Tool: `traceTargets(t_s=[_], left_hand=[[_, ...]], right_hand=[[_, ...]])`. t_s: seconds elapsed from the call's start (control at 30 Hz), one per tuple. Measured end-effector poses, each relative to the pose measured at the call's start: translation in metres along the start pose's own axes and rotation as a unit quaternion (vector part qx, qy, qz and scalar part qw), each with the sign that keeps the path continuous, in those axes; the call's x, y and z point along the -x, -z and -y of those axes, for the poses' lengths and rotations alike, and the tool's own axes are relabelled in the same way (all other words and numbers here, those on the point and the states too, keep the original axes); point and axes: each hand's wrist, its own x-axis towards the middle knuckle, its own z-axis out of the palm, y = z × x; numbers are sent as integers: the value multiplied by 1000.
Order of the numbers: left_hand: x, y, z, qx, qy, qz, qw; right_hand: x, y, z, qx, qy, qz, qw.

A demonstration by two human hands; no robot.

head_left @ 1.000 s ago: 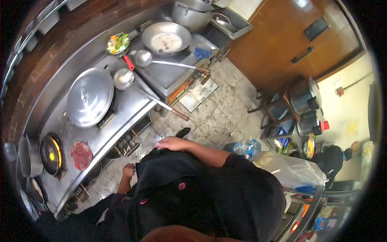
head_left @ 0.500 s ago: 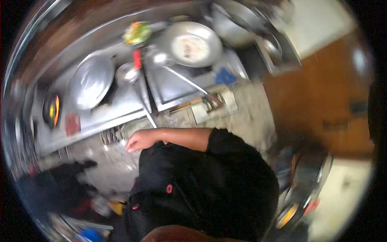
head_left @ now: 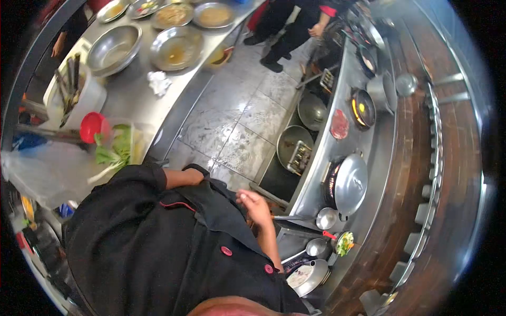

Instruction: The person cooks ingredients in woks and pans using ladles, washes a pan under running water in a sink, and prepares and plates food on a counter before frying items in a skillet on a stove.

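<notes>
My right hand [head_left: 255, 206] is in front of my black jacket, beside the stove's front edge. Its fingers are loosely bent, with nothing visible in them. Closest to it is the long handle of a ladle [head_left: 327, 218], which lies across the stove. My left forearm [head_left: 182, 178] comes out of a black sleeve, and the hand itself is hidden behind dark cloth at my waist. Beyond my right hand, a domed metal lid or wok [head_left: 351, 184], a bowl of cut vegetables [head_left: 344, 244] and a second ladle [head_left: 316, 247] rest on the stove top.
A pale wok [head_left: 308, 277] sits at the stove's near end. Raw meat [head_left: 339, 125] and a dark pan [head_left: 363, 109] are farther along. Metal bowls [head_left: 176, 48], a utensil tub [head_left: 87, 100] and leafy greens [head_left: 118, 147] stand on the left counter. Another person [head_left: 295, 26] stands in the tiled aisle [head_left: 232, 121].
The view has swung round: the stove has moved from the upper left to the right side, and the aisle and left counter now show. My right hand appears farther right in the view.
</notes>
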Motion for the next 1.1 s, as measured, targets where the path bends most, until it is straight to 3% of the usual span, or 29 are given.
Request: traceTargets(t_s=[0.07, 0.13, 0.27, 0.43, 0.57, 0.7, 0.8, 0.83, 0.87, 0.9, 0.93, 1.0, 1.07, 1.1], left_hand=[[21, -16, 15, 33, 21, -1, 999], [35, -25, 23, 60, 38, -9, 997], [57, -35, 35, 96, 60, -30, 993], [71, -20, 37, 129, 84, -82, 985], [98, -12, 38, 166, 127, -130, 969], [139, -33, 41, 206, 184, -170, 946], [180, -78, 29, 256, 247, -197, 913], [193, -97, 21, 276, 265, -199, 902], [207, -116, 8, 295, 281, -201, 891], [222, -135, -5, 313, 297, -201, 879], [237, -157, -18, 331, 313, -203, 867], [266, -194, -42, 349, 343, -204, 848], [281, -256, -51, 292, 368, -228, 853], [286, -294, -52, 232, 341, -230, 881]], right_hand=[[-22, -4, 1, 45, 40, -40, 997], [-37, -21, 34, -1, 71, -61, 996], [-62, -67, 73, -8, 113, -34, 993], [-77, -109, 73, 78, 96, 175, 977], [-97, -124, 78, 59, 63, 266, 960], [-93, -135, 103, 25, 76, 308, 948], [-94, -115, 153, 29, 189, 287, 939], [-101, -95, 177, 38, 284, 273, 918], [-106, -75, 208, 50, 435, 267, 859], [-83, -61, 246, 10, 489, 196, 850], [-57, -48, 289, -3, 605, 180, 775], [-25, -7, 342, -80, 708, 224, 665], [46, 9, 381, -64, 835, 231, 496], [86, 7, 393, -43, 881, 239, 406]])
